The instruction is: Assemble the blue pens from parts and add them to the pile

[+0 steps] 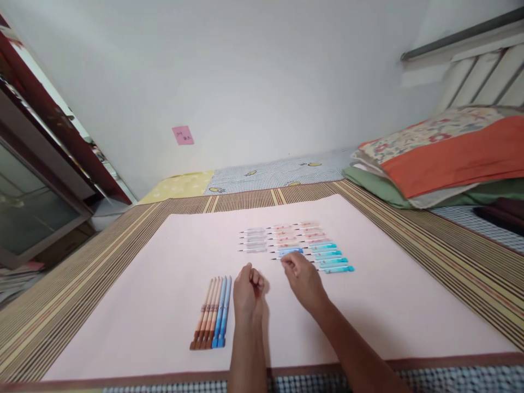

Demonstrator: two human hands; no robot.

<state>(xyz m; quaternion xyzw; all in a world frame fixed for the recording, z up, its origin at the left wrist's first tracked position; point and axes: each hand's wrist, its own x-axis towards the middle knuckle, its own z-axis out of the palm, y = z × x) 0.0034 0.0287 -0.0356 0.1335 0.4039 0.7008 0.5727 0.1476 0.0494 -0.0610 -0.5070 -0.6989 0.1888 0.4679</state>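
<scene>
My right hand (302,273) is closed in a pinch on the near end of the pen group, at a slim blue pen (277,258) whose dark tip points left; most of its body is hidden under my fingers. Just above lies another blue pen (290,252). To the left, my left hand (248,284) hovers with its fingers curled, and I see nothing in them. Beside that wrist, two blue pens (222,311) lie parallel to several beige-and-brown pens (206,314), pointed ends away from me.
Rows of grey pens (254,240), pinkish pens (284,234) and turquoise pens (333,261) lie on a pale pink sheet (143,311). Under it is a striped mat (118,229). Folded bedding (458,158) is piled at the right; a pink note (182,135) sticks to the wall.
</scene>
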